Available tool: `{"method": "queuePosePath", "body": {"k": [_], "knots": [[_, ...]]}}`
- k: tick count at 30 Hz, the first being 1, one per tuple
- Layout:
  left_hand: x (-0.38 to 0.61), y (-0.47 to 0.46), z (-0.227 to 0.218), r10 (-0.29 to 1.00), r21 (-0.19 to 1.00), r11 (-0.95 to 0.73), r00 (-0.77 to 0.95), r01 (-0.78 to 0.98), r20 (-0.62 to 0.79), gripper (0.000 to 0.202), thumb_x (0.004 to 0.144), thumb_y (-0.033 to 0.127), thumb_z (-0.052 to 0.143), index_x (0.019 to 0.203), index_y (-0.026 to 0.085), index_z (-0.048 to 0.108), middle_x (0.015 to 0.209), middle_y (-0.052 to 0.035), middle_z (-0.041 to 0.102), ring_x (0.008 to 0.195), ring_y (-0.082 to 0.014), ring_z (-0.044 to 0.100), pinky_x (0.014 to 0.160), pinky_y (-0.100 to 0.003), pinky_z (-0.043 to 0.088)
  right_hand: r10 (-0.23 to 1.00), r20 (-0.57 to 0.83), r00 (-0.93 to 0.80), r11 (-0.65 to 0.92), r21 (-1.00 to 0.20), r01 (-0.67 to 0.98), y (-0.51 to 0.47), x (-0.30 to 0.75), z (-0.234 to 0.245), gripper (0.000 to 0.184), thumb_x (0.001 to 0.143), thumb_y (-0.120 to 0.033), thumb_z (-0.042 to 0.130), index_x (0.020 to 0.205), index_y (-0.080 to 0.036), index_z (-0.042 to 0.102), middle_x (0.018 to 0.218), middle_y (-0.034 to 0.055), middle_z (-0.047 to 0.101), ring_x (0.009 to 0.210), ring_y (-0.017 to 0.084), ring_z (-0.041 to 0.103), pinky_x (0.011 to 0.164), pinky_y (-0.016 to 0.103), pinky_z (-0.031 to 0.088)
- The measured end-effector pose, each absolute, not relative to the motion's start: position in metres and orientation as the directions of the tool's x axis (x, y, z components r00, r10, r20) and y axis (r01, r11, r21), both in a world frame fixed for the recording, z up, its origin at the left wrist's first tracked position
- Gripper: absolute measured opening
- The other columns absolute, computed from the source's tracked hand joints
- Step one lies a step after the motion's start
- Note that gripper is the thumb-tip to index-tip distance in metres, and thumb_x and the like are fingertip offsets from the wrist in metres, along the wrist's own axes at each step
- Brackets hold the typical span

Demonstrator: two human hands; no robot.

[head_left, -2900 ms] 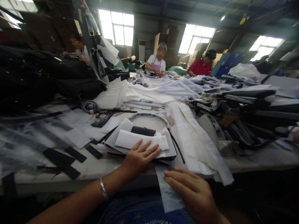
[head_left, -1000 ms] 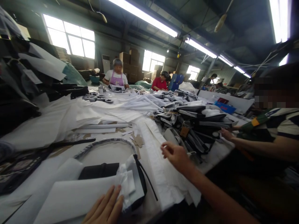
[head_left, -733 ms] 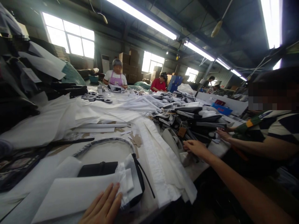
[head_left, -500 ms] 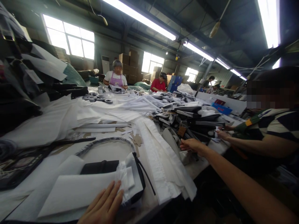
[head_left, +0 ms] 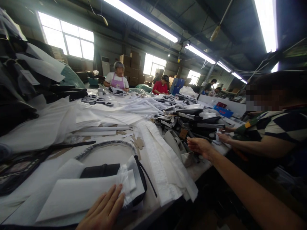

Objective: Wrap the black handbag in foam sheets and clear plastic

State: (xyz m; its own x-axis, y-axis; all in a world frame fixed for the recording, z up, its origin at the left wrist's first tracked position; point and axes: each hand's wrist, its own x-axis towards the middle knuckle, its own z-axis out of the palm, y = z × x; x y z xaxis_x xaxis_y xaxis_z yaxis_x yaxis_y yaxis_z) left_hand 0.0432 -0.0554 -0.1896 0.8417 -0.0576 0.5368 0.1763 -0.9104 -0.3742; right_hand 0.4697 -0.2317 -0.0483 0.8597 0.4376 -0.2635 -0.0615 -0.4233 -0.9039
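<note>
Left fingers [head_left: 115, 195] flat on white sheet [head_left: 72, 195], near table [head_left: 149, 203] edge.

Factory workshop — tube lights [head_left: 144, 20]; stacked cartons [head_left: 135, 65]; workers [head_left: 116, 82] round a heaped table [head_left: 198, 170]

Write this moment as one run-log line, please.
left hand: flat on white wrapping sheet | right hand: outstretched near brown hang tag, contact unclear | between hands: white plastic sheeting | beyond sheet: plastic-wrapped loop handle

Left hand [head_left: 105, 207], right hand [head_left: 200, 147] and forearm [head_left: 244, 180] are bare.
</note>
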Motion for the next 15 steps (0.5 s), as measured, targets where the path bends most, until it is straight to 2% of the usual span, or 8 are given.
{"method": "queuePosePath", "body": {"k": [4, 7, 15], "knots": [[0.043, -0.055, -0.189, -0.070, -0.409, -0.895, 0.850, 0.178, 0.522, 0.057, 0.075, 0.008, 0.047, 0.129, 0.020, 0.060, 0.136, -0.0054, 0.064, 0.118, -0.0195, 0.066, 0.090, -0.027, 0.058, 0.424, -0.245, 0.872, -0.372, -0.925, -0.079, -0.257, 0.455, -0.041, 0.017, 0.082, -0.031, 0.076, 0.084, -0.015, 0.071, 0.085, 0.0061, 0.074, 0.062, 0.011, 0.065, 0.057, 0.022, 0.056], [0.043, -0.055, -0.190, -0.072, -0.398, -0.901, 0.844, 0.173, 0.531, 0.056, 0.076, 0.009, 0.047, 0.130, 0.020, 0.060, 0.135, -0.0054, 0.065, 0.116, -0.0194, 0.067, 0.089, -0.026, 0.058, 0.411, -0.269, 0.871, -0.377, -0.920, -0.107, -0.275, 0.441, -0.053, 0.016, 0.074, -0.030, 0.080, 0.077, -0.016, 0.073, 0.083, 0.0068, 0.074, 0.053, 0.009, 0.061, 0.048, 0.019, 0.052], [0.041, -0.054, -0.192, -0.028, -0.334, -0.927, 0.857, 0.170, 0.515, 0.060, 0.075, 0.009, 0.047, 0.133, 0.022, 0.057, 0.140, -0.0043, 0.060, 0.120, -0.0184, 0.064, 0.092, -0.025, 0.056, 0.367, -0.213, 0.906, -0.266, -0.957, -0.117, -0.293, 0.428, -0.099, 0.012, 0.069, -0.030, 0.080, 0.074, -0.021, 0.073, 0.080, 0.0028, 0.073, 0.049, 0.007, 0.053, 0.046, 0.017, 0.050]]}}
